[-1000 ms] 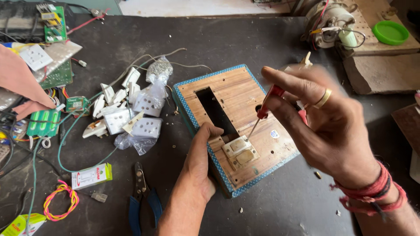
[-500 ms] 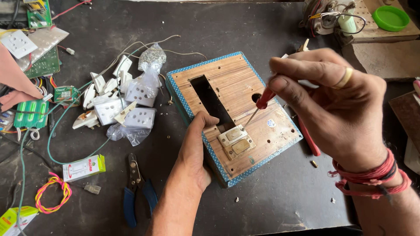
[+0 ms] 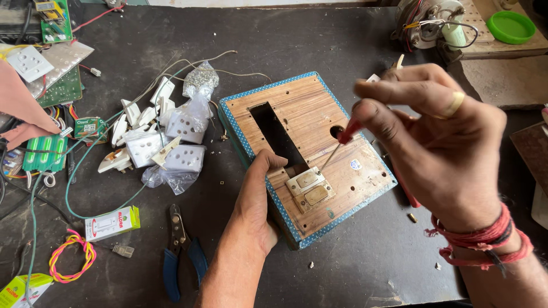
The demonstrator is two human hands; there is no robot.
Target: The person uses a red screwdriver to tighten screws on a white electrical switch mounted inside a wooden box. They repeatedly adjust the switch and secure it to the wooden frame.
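A wooden switch board (image 3: 311, 120) with a blue dotted edge lies on the dark table. It has a long rectangular cut-out and a round hole. Two beige switches (image 3: 310, 189) sit side by side in its near part. My left hand (image 3: 255, 194) grips the board's near left edge, thumb reaching toward the cut-out. My right hand (image 3: 439, 137) holds a small red-handled screwdriver (image 3: 341, 142), its thin tip touching the corner of the switches.
A pile of white sockets and plugs in clear bags (image 3: 171, 131) lies left of the board. Blue-handled pliers (image 3: 180, 251), a small green-white box (image 3: 112, 222), a pink-yellow wire coil (image 3: 71, 256), circuit boards (image 3: 60, 85) and a green lid (image 3: 511, 25) lie around.
The view has shifted slightly; both hands stay on the board. The screwdriver tip stays at the switches while my right hand turns a little.
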